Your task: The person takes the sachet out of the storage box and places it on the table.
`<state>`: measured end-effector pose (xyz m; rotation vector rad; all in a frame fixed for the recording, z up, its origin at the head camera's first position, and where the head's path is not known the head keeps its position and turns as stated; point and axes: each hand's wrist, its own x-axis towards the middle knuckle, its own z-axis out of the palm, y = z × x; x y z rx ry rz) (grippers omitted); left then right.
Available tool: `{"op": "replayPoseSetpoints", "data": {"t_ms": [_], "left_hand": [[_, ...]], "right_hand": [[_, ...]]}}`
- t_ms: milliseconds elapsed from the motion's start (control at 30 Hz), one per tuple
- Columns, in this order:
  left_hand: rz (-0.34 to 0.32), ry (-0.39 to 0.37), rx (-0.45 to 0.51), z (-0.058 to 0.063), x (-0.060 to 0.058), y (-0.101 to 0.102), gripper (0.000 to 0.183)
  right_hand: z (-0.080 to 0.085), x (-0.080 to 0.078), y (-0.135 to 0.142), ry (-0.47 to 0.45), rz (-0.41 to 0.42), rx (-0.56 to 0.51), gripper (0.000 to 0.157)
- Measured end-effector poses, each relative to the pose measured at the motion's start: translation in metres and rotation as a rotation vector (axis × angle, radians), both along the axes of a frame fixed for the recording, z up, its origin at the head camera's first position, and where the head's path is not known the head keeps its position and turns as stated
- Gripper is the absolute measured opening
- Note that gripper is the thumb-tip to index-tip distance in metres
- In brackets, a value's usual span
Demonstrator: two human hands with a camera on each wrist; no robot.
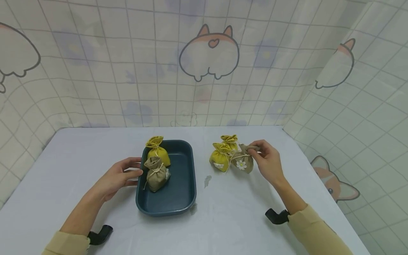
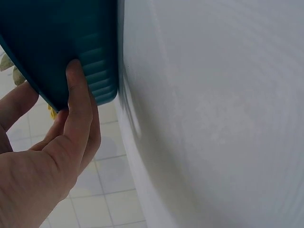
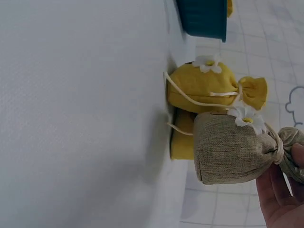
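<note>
My right hand (image 1: 268, 160) pinches a tan drawstring pouch (image 3: 232, 147) by its gathered neck. In the right wrist view the pouch hangs off the cloth, a white daisy on its front. Close beside it stand two yellow pouches, the nearer one (image 1: 220, 158) in front of the farther one (image 1: 229, 140). My left hand (image 1: 116, 178) grips the left wall of a dark teal tray (image 1: 176, 205), thumb at the rim and fingers along the outside. Inside the tray's left part sit another yellow pouch (image 1: 162, 156) and another tan pouch (image 1: 157, 179).
A white cloth covers the table (image 1: 223, 219). Behind and to the right hangs a tile-patterned curtain (image 1: 143, 88) with cartoon animals. Grey marks (image 1: 207, 181) show on the cloth right of the tray.
</note>
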<state>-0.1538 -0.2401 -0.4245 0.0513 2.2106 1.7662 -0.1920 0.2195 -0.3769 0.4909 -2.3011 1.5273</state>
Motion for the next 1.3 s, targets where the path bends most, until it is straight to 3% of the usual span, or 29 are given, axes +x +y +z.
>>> {"op": "replayPoseSetpoints", "data": {"t_ms": [400, 533, 900, 1033, 1300], "left_hand": [[-0.002, 0.006, -0.005, 0.001, 0.000, 0.000, 0.064], [0.003, 0.005, -0.011, 0.001, 0.000, 0.000, 0.064], [0.006, -0.008, -0.005, 0.000, 0.000, 0.000, 0.065], [0.006, -0.005, -0.003, -0.001, 0.000, 0.000, 0.064], [0.003, -0.001, -0.008, 0.000, 0.000, 0.000, 0.064]], "right_hand": [[-0.047, -0.021, 0.017, -0.086, -0.021, 0.052, 0.013], [-0.054, -0.024, 0.021, -0.110, -0.019, 0.054, 0.014], [-0.055, -0.022, 0.021, -0.169, -0.041, 0.101, 0.016], [-0.042, -0.016, 0.014, -0.142, -0.026, 0.115, 0.019], [-0.034, -0.025, 0.011, -0.055, 0.008, 0.152, 0.015]]}}
